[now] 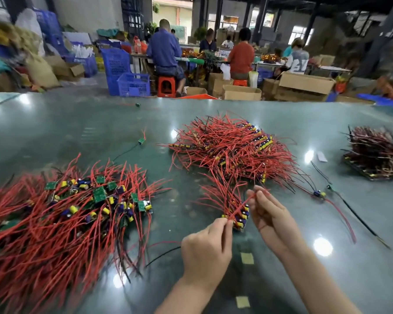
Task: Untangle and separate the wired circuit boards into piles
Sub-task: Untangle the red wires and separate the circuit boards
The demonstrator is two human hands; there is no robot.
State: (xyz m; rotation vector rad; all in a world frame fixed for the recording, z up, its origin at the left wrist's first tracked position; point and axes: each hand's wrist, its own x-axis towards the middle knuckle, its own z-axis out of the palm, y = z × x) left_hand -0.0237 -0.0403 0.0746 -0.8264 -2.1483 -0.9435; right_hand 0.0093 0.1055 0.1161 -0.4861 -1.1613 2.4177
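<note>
Both hands pinch one red wire (238, 206): left hand (208, 248) at its board end, right hand (271, 214) higher up.

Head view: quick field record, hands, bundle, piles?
left hand: pinches red wire at the small bundle's near end
right hand: pinches a red wire above the bundle
small bundle of boards: on the green table, between the hands
left pile: loose, boards showing
centre pile: tangled
far right pile: stacked
</note>
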